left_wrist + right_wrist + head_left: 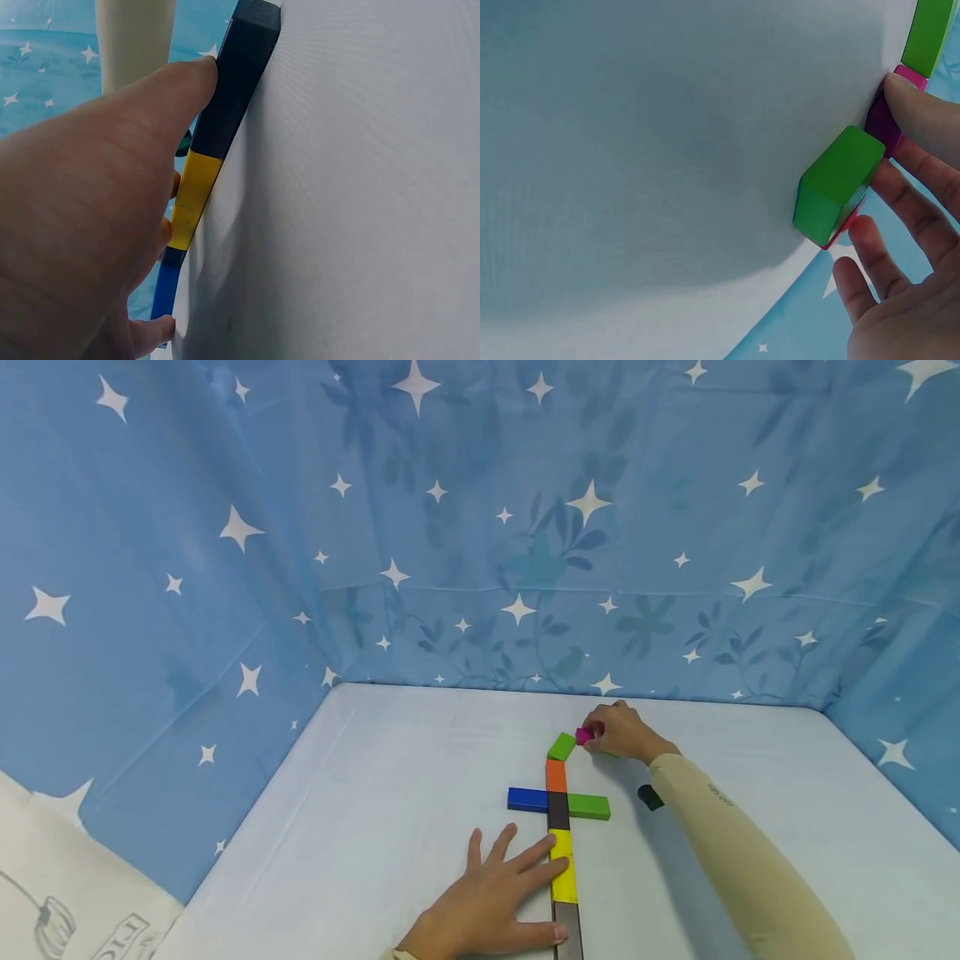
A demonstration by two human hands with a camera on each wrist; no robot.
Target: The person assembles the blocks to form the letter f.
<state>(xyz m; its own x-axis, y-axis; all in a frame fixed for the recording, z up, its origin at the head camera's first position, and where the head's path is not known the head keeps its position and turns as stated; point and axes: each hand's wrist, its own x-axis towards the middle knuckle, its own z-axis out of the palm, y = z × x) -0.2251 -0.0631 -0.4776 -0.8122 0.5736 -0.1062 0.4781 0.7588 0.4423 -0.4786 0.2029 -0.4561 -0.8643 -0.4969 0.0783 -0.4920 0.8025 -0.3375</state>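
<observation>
My right hand pinches a magenta block between thumb and fingers at the far end of a line of coloured blocks. On one side of that block is a green block; on the other, close by the fingers, stands another green block. With fingers spread, my left hand rests along the line. Its fingertips touch the yellow blocks, and the thumb lies on a dark grey block. In the left wrist view the thumb presses the side of this dark block.
Beyond the yellow come a dark brown block and an orange block. A blue block and a green block stick out sideways. A black piece lies near the right sleeve. Starry blue cloth borders the white table.
</observation>
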